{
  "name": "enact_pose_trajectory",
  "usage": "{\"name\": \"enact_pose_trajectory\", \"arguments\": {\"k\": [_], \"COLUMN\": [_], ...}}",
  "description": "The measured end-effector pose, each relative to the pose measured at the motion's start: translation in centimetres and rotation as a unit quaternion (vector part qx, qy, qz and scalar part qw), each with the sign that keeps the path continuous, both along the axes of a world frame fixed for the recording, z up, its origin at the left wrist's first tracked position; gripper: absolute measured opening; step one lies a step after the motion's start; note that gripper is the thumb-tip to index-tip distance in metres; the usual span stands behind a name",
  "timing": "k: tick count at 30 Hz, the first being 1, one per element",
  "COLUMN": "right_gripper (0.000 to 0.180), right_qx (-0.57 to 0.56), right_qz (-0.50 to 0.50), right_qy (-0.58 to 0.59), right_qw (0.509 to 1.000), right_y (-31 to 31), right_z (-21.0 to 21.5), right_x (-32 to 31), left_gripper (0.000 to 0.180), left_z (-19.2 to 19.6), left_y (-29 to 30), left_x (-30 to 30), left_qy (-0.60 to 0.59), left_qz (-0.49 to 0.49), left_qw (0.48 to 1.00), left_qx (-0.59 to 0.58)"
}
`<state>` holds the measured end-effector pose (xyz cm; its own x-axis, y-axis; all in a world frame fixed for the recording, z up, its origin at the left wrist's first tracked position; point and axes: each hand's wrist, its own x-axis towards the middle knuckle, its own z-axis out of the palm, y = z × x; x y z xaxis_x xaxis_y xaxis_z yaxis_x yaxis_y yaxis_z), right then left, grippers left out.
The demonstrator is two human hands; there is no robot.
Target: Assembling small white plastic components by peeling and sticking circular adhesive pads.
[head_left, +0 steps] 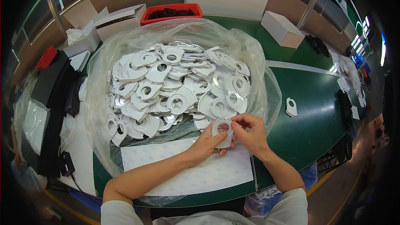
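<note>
Ring-shaped white plastic part [223,132] held between both hands near the front edge of the green bench [308,121], just above a white backing sheet [196,171] that lies flat at that edge. Part has a round hole at the top and a tab end lower down; long axis runs roughly front to back, slightly tilted, hole end pointing away from the person toward the pile. Flat face turned up toward the camera.

Left hand [206,143] comes in from the lower left, fingers curled under and beside the part, thumb on its left rim; closed around it, not spread. Right hand [250,133] comes from the lower right, thumb and forefinger pinching the part's upper right rim, other fingers loosely bent behind. Both hands touch the part and almost touch each other.

Just behind the hands, a big heap of the same white parts [179,87] fills an opened clear plastic bag [258,58] spread over the middle of the bench. One single white part [291,107] lies alone on bare green surface to the right of the bag, well apart from the hands. Red tray [171,13] and white cardboard boxes [121,18] sit along the back edge; black foam pieces [54,100] stacked at the left edge.
</note>
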<state>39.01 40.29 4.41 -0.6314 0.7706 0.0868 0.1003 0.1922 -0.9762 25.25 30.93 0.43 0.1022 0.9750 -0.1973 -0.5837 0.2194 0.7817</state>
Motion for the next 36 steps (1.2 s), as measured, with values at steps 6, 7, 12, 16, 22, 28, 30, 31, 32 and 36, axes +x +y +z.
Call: {"name": "enact_pose_trajectory", "arguments": {"k": [6, 7, 12, 16, 22, 28, 30, 31, 32, 36], "right_gripper": [0.013, 0.017, 0.031, 0.034, 0.018, 0.012, 0.013, 0.014, 0.015, 0.014], "right_qx": [0.003, 0.059, 0.348, 0.365, 0.107, 0.229, 0.291, 0.372, 0.447, 0.342], "right_qz": [-0.005, -0.016, -0.052, 0.019, 0.123, -0.098, -0.22, -0.268, -0.313, -0.355], "right_qy": [-0.033, -0.051, -0.172, -0.221, -0.18, -0.067, -0.018, -0.094, -0.168, -0.281], "right_qw": [0.999, 0.997, 0.92, 0.904, 0.97, 0.966, 0.931, 0.884, 0.821, 0.824], "right_y": [0.1, 0.2, 0.2, 0.5, 1.9, 5.6, 9.4, 11.3, 13.0, 16.1], "right_z": [-0.1, -0.4, 0.2, 1.2, 2.2, 1.3, 1.4, 1.5, 1.5, 0.0], "right_x": [0.1, 0.2, 0.4, 1.0, 2.1, 2.7, 4.8, 6.5, 8.4, 13.1], "left_gripper": [0.036, 0.036, 0.051, 0.056, 0.061, 0.062, 0.055, 0.048, 0.048, 0.036], "left_z": [0.0, 0.4, 1.3, 1.2, 1.2, 0.3, 2.3, 3.1, 3.4, 4.5], "left_y": [0.1, 0.1, 0.2, 0.3, 0.5, 0.2, 0.0, 0.3, 0.9, 4.5], "left_x": [0.4, 0.4, 0.0, -0.3, -0.2, 0.0, -0.9, -1.5, -1.9, -2.6], "left_qy": [0.066, 0.066, 0.183, 0.174, 0.141, 0.102, 0.241, 0.375, 0.375, 0.779], "left_qz": [-0.041, -0.042, -0.089, -0.095, -0.076, -0.05, -0.067, -0.083, -0.083, 0.035], "left_qw": [0.997, 0.997, 0.979, 0.98, 0.987, 0.985, 0.953, 0.9, 0.901, 0.481], "left_qx": [0.024, 0.026, 0.029, 0.01, 0.013, 0.129, 0.169, 0.205, 0.204, 0.4]}}
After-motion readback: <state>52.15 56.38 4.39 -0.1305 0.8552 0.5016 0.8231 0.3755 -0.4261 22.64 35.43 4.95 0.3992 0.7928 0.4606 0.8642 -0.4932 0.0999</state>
